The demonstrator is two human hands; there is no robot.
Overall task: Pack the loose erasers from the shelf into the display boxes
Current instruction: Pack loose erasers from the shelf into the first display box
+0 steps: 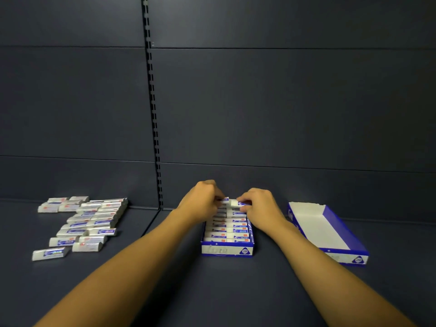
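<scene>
**Eraser packing: first box near full, second box empty**

Item 1. Box (pixel 227 250), blue and white, centre of the shelf (pixel 236 291). Holds a row of erasers stacked from the near wall to the far end, each lying crosswise, long axis left to right.

Item 2. Left hand (pixel 203 201) and right hand (pixel 259 206), both at the far end of that box, close together. The left fingers curl round an eraser (pixel 223 199); the right pinches a second eraser (pixel 238 203). The two pieces sit end to end, just above the last slot of the row.

Item 3. Loose erasers (pixel 82 223), a scattered pile, well apart to the left of the box. Most lie with the long axis left to right, matching the packed row. The left hand is the nearer one for the next pick, in my judgement.

Item 4. Second box (pixel 330 234), right of the first, angled, with nothing inside. The right hand is nearer to it.
</scene>
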